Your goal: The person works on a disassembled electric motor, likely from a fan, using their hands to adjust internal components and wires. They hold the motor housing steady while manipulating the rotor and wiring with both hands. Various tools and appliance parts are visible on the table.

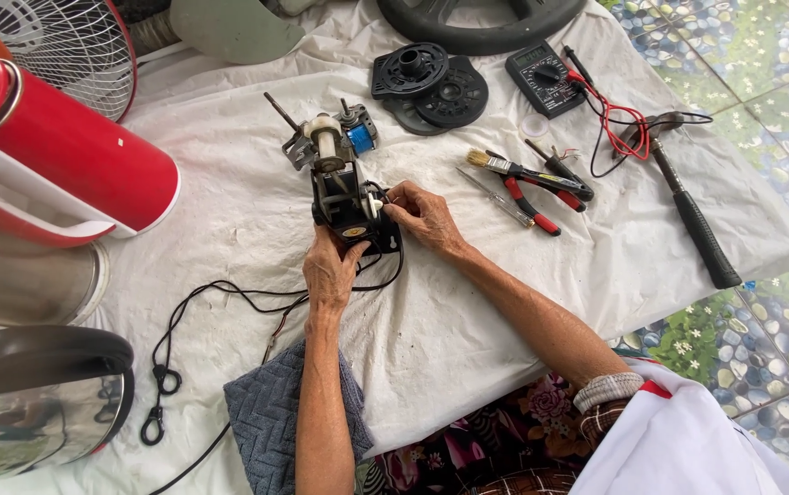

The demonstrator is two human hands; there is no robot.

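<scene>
- Motor (350, 203), small and black, sits a little above the centre of the frame on the white cloth (257, 211), with a white plastic spool on its shaft at the top.
- It looks like metal core with windings, so I judge it heavy for its size and stiff; the black frame is the safe place to take hold.
- Thin black wires (229, 291) leave the motor at its lower side and run toward the lower left of the frame; these seem soft and easy to break at the joints, so better not to pull there.
- Left hand (330, 271) grasps the motor from below, fingers closed around its lower body to keep it steady.
- Right hand (424, 216) touches the right side of the motor, fingertips pinched on a small part there; what exactly they pinch I cannot tell.
- Second small motor (344, 133) with a blue part lies just behind, touching or almost touching the first one.
- To the right lie a brush (504, 167), red-handled pliers (532, 203) and a screwdriver (497, 196), close together.
- In the upper right are a multimeter (545, 79) with red and black leads and a hammer (688, 206).
- Black round fan parts (431, 84) lie at the upper centre.
- Red kettle (64, 156) lies at the left, with a fan grille above it.
</scene>
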